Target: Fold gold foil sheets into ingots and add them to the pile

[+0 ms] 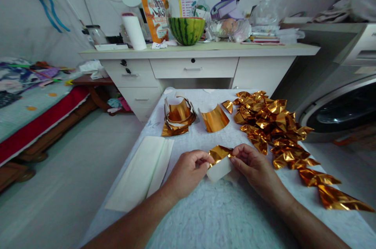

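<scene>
A small gold foil sheet (219, 153) with a white lower part is stretched between my two hands above the cloth-covered table (202, 217). My left hand (190, 170) pinches its left edge, and my right hand (252, 168) pinches its right edge. Beyond them lies a curved gold foil piece (216, 119). To its left are curled gold strips (179, 113), stacked loosely in a ring. Folded gold foil shapes (264, 119) form a large heap on the right, trailing toward the table's right edge. White paper sheets (141, 170) lie left of my left hand.
Behind the table stands a white desk (194, 68) carrying a halved watermelon (187, 29), an orange pouch (153, 11) and a white roll (134, 31). A washing machine (349, 84) is at the right, a bed (38, 104) at the left.
</scene>
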{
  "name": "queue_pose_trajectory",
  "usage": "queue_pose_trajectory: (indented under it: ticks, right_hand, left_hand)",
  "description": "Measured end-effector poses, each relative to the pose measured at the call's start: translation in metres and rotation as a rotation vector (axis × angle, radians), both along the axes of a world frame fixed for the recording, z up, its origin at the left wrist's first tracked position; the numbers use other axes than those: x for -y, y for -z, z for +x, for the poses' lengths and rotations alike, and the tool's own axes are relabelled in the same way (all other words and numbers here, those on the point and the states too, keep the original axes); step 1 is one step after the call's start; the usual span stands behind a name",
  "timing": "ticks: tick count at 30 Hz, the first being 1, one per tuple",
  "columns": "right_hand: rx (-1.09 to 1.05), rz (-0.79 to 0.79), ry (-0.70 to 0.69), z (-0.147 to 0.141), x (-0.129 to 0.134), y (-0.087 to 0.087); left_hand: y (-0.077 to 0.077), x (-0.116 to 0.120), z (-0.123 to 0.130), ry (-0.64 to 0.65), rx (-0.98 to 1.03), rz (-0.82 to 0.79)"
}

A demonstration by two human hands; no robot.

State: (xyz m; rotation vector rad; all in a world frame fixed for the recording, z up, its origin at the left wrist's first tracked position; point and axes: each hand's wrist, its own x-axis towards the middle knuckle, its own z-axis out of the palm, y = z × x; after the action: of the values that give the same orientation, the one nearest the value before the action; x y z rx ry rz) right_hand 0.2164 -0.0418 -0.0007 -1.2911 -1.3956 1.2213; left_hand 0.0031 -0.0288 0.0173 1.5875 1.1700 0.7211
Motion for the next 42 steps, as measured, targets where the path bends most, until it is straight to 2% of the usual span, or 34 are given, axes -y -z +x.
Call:
queue_pose_trajectory:
  ticks: [6, 9, 13, 17, 22, 30, 35, 42]
  right_hand:
    - [0.414, 0.122, 0.013, -0.001, 0.004, -0.005]
    - [0.536, 0.186, 0.000, 0.000, 0.003, -0.005]
    - [0.596, 0.300, -0.044, 0.004, 0.002, -0.003]
    - [0.621, 0.352, -0.086, 0.006, 0.002, -0.004]
    - [0.702, 0.444, -0.030, 0.000, 0.007, -0.010]
    - [0.735, 0.560, -0.233, -0.012, 0.014, -0.012]
    - [0.775, 0.600, -0.349, -0.015, 0.014, -0.013]
    - [0.757, 0.563, -0.429, -0.019, 0.015, -0.013]
  left_hand:
    - [0.000, 0.007, 0.004, 0.124, -0.091, 0.049]
    - [0.003, 0.009, 0.004, 0.148, -0.135, 0.102]
    - [0.003, 0.008, 0.004, 0.090, -0.125, 0.076]
    - [-0.001, 0.006, 0.005, 0.019, -0.005, -0.017]
    - [0.001, 0.004, 0.005, -0.055, 0.157, -0.125]
    - [0.003, 0.002, 0.007, -0.082, 0.226, -0.182]
    - [0.008, 0.004, 0.008, -0.037, 0.108, -0.082]
    - [0.008, 0.008, 0.006, 0.058, -0.304, 0.299]
